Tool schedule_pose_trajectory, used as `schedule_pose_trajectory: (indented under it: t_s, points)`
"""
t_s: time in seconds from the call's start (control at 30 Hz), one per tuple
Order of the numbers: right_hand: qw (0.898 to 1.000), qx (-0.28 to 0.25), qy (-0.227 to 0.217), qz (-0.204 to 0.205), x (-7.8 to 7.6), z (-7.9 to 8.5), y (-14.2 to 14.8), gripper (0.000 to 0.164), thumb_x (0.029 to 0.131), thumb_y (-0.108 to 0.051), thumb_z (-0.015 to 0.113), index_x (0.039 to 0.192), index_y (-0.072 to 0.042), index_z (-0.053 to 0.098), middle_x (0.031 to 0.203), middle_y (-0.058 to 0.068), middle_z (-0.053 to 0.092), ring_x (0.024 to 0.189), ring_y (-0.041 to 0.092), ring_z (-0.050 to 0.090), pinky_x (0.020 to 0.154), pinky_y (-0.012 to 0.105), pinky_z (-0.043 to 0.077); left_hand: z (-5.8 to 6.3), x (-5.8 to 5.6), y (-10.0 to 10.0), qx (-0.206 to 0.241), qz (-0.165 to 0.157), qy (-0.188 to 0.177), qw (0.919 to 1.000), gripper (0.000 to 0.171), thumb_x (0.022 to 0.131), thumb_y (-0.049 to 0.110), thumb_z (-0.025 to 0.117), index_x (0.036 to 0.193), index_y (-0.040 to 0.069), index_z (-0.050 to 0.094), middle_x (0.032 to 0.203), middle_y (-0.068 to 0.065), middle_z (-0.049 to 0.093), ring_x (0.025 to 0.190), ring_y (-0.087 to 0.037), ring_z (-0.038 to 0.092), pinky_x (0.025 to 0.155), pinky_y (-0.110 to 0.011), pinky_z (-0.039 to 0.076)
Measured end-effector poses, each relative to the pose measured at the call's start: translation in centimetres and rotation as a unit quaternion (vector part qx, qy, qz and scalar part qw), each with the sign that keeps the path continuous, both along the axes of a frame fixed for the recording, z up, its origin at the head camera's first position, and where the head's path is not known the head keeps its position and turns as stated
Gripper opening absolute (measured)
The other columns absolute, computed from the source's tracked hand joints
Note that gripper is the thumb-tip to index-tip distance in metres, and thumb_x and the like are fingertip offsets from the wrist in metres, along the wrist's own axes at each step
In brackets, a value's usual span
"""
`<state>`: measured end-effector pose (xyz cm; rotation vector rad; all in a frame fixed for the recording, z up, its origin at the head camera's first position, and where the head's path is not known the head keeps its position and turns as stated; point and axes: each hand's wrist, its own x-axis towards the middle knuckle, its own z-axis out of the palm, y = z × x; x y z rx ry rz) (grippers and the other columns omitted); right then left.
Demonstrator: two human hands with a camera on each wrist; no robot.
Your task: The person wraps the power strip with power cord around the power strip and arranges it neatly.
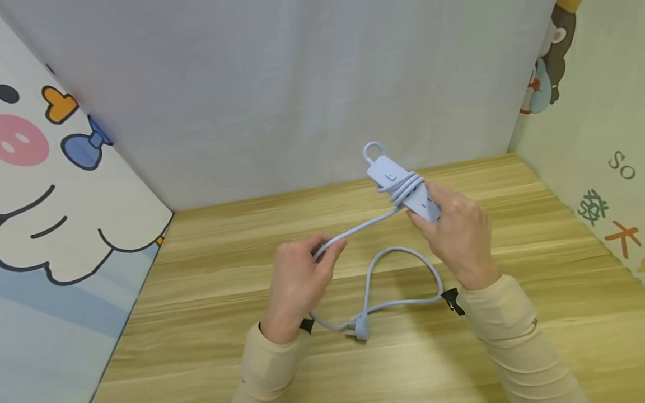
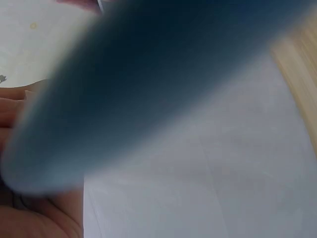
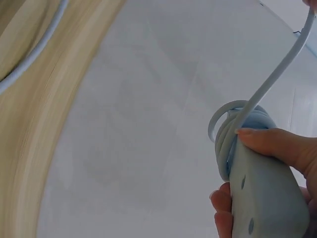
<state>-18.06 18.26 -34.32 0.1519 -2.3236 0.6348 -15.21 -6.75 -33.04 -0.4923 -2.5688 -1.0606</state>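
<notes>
My right hand (image 1: 461,235) grips the lower end of a pale blue power strip (image 1: 385,169), which is held up at a slant over the table. Several turns of its cord (image 1: 406,188) are wrapped round its middle, and a loop sticks out at the top end. In the right wrist view the thumb lies along the strip (image 3: 265,193) beside the coils. My left hand (image 1: 302,274) pinches the cord, which runs taut from the coils. Past that hand the cord lies in a loose loop on the table, ending in a plug (image 1: 360,327). A blurred stretch of cord (image 2: 148,84) fills much of the left wrist view.
The wood-grain table (image 1: 216,268) meets a pale back wall (image 1: 282,101). At the left stands a panel (image 1: 75,224) with a cartoon figure; at the right, another panel (image 1: 594,140) carries drawings and lettering. Black wrist straps show at both sleeves.
</notes>
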Motion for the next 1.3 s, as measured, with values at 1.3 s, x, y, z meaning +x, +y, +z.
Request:
schedule_pose_trajectory:
  t_s: [1.3]
  points:
    - [0.717,0.088,-0.217,0.656,3.3,2.0,-0.2,0.040,0.081,-0.020,0.087,0.119,-0.014,0.074,0.108,-0.005,0.076,0.092,-0.002,0.068,0.073,0.010,0.052,-0.9,-2.8,-1.2,0.222,-0.180,0.256,0.9234,0.023,0.096,0.021,0.069,0.089,0.001,0.077,0.065,-0.004,0.059,0.054,-0.007,0.040,0.051,-0.019,0.033]
